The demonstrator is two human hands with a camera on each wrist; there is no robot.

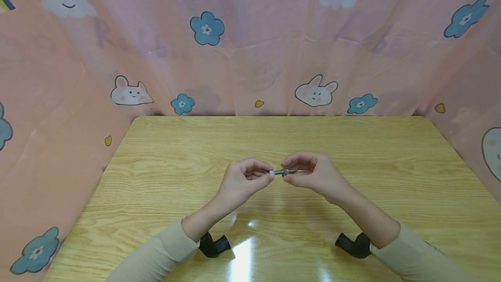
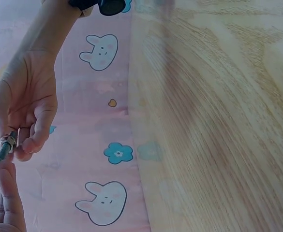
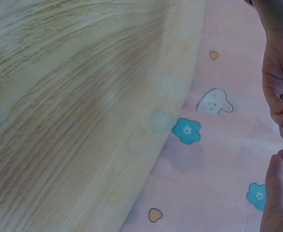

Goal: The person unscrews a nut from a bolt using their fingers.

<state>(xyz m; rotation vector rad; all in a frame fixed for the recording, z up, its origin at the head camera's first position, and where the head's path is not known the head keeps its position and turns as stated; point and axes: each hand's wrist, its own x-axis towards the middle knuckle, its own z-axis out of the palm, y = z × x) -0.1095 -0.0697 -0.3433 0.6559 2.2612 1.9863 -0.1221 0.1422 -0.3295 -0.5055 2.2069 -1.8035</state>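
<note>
A metal bolt (image 1: 278, 172) is held level between the two hands, above the middle of the table. My left hand (image 1: 242, 182) pinches its left end between thumb and fingertips. Around the bolt's right part sits a nut (image 1: 287, 171), also seen as a hex nut (image 2: 8, 140) on the threaded shank in the left wrist view. My right hand (image 1: 318, 178) has its thumb and index fingertip on either side of the nut, gripping it. The right wrist view catches only parts of the left hand (image 3: 280, 82) and right hand (image 3: 277, 193); the bolt lies outside it.
The wood-grain table (image 1: 188, 142) has rounded far corners. A pink printed curtain (image 1: 250, 64) hangs behind it and along both sides. Black wrist devices sit at the left cuff (image 1: 213, 246) and the right cuff (image 1: 354, 246).
</note>
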